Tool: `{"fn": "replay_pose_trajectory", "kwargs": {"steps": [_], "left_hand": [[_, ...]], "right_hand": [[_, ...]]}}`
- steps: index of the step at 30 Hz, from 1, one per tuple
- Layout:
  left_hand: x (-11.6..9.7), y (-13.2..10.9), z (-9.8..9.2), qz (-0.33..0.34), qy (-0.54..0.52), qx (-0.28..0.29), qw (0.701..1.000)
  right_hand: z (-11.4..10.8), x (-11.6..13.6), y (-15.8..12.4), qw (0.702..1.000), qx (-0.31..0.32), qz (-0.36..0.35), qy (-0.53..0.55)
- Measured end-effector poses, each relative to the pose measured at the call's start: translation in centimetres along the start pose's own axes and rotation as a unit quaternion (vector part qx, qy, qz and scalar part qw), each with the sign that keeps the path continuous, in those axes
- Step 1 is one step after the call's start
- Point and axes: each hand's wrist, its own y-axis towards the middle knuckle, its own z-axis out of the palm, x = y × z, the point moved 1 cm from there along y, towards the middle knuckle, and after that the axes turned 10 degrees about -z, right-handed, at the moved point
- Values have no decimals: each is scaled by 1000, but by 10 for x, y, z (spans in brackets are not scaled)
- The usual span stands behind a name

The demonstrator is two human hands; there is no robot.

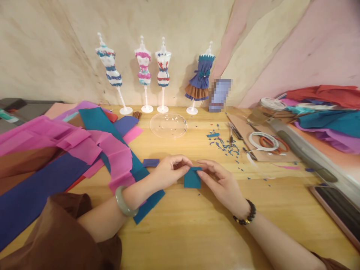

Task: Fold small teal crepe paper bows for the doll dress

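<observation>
A small teal paper piece is held just above the wooden table, pinched along its top edge from both sides. My left hand grips its upper left corner with closed fingers; a pale bangle sits on that wrist. My right hand pinches the upper right corner; a dark bead bracelet is on that wrist. A small dark blue paper scrap lies just left of my left hand. A long teal paper strip runs under my left forearm.
Pink, blue, brown and teal paper sheets are piled at the left. Several doll mannequins stand along the back wall, a clear round lid before them. Scissors, tape, blue snippets and more paper lie at the right; a phone lies near the right edge.
</observation>
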Motion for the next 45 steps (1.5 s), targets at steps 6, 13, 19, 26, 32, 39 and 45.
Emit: {"fn": "replay_pose_trajectory", "kwargs": {"steps": [6,13,19,26,32,39,45], "left_hand": [[-1,0,1,-2,1,-17,1000],[-2,-2,1,-13,20,-14,1000],[3,0,2,-32,-11,-9,999],[7,2,2,-10,-11,-35,999],[4,1,2,-8,24,-66,998],[5,1,3,0,15,-59,998],[1,0,1,-4,58,-76,995]], "right_hand": [[0,4,2,999,23,-28,-5],[-1,7,2,999,5,-36,-24],[0,5,2,999,-35,-10,-31],[-2,7,3,997,-49,-5,-55],[-2,11,5,996,-49,-22,-73],[-2,12,6,996,-36,-32,-81],[-3,9,5,996,-30,-32,-83]]}}
